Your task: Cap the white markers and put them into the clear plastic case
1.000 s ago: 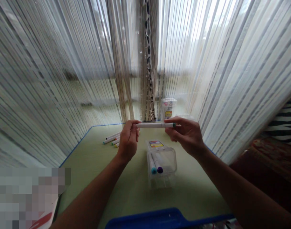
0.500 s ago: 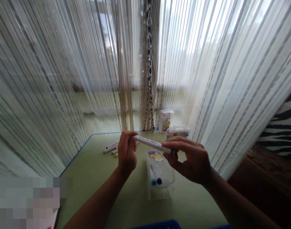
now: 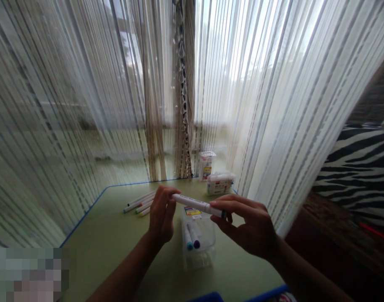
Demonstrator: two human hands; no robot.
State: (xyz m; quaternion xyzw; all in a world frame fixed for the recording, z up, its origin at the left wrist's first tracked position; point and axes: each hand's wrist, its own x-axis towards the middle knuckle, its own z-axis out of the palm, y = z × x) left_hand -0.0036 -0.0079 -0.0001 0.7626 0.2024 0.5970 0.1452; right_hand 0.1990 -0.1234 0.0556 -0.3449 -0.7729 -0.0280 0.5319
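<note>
A white marker (image 3: pixel 192 203) with dark print along its barrel is held level between both hands, above the table. My left hand (image 3: pixel 162 214) pinches its left end between thumb and fingers. At the other end, my right hand (image 3: pixel 248 224) grips the capped part, where a dark green tip shows. Below the marker lies a clear plastic case (image 3: pixel 199 258) with a coloured label, holding a teal-ended marker (image 3: pixel 189 245) and a purple-ended marker (image 3: pixel 196 243). Several loose white markers (image 3: pixel 141 202) lie beside my left hand, partly hidden behind it.
Toward the back of the green table (image 3: pixel 116 239) stand an upright clear container (image 3: pixel 207 165) and a low clear box (image 3: pixel 220 183) with things inside. String curtains (image 3: pixel 257 105) hang behind the table. A blue object (image 3: pixel 207 298) shows at the near edge.
The view has shifted, so the table items sit further left and slightly lower. Both hands keep hold of the same marker, in nearly the same pose.
</note>
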